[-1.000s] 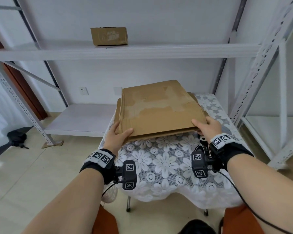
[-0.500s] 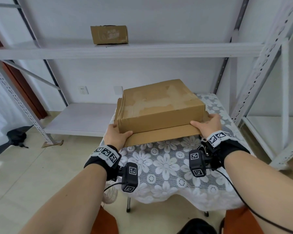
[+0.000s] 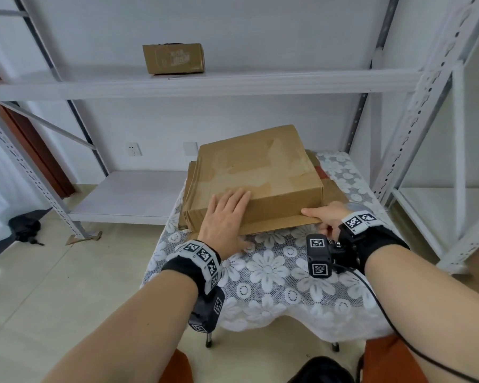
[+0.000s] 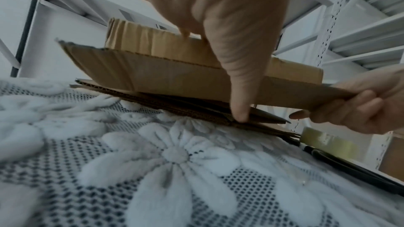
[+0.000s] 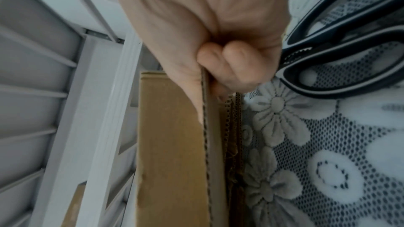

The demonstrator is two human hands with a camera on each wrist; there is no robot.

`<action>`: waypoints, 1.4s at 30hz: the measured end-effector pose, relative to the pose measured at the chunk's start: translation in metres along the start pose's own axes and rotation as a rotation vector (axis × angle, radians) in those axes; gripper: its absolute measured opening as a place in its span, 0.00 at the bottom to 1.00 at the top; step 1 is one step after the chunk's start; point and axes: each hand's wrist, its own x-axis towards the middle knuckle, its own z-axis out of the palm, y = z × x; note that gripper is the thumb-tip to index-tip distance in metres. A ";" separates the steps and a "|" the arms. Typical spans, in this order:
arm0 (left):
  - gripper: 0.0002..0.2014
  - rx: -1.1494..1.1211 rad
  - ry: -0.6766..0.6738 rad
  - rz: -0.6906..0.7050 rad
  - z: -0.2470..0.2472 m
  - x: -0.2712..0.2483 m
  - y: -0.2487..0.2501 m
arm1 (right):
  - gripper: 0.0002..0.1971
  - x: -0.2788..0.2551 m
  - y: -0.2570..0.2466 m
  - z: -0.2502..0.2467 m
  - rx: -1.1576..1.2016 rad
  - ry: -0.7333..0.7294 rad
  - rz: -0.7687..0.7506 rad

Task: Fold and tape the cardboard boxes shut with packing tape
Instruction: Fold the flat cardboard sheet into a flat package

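A brown cardboard box (image 3: 260,172) stands half opened on a stack of flat cardboard (image 3: 187,208), on the table with the lace cloth (image 3: 274,272). My left hand (image 3: 227,214) lies flat with straight fingers over the box's near top edge, toward its left corner. In the left wrist view its thumb (image 4: 238,110) points down onto the flat stack. My right hand (image 3: 326,217) pinches the box's bottom flap (image 3: 277,225) at its right end; the right wrist view shows that hand's fingers (image 5: 220,63) curled round the flap's edge (image 5: 205,135).
Black-handled scissors (image 5: 341,44) lie on the cloth just right of my right hand, and a roll of clear tape (image 4: 328,141) stands beside them. A small closed box (image 3: 173,58) sits on the upper shelf. White rack uprights (image 3: 415,128) stand close on the right.
The flat box has opened into a box shape with its bottom flap sticking out. My left hand moved from the left edge onto the box's top. My right hand kept its hold on the flap.
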 end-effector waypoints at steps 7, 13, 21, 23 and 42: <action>0.35 -0.133 0.086 -0.010 -0.003 0.001 -0.001 | 0.09 -0.011 0.007 -0.003 0.086 -0.249 0.159; 0.21 -0.177 0.082 -0.040 0.003 0.009 0.001 | 0.13 -0.016 0.012 -0.009 -0.058 -0.079 0.073; 0.16 -0.185 0.084 -0.063 0.008 0.016 -0.005 | 0.42 -0.018 -0.004 -0.007 -0.598 0.006 -0.438; 0.16 -0.199 0.093 -0.072 0.009 0.016 -0.006 | 0.48 -0.021 -0.003 0.001 -0.736 -0.018 -0.503; 0.23 -0.209 -0.016 -0.003 0.006 0.049 0.043 | 0.20 -0.008 0.013 -0.038 -0.496 0.139 -0.615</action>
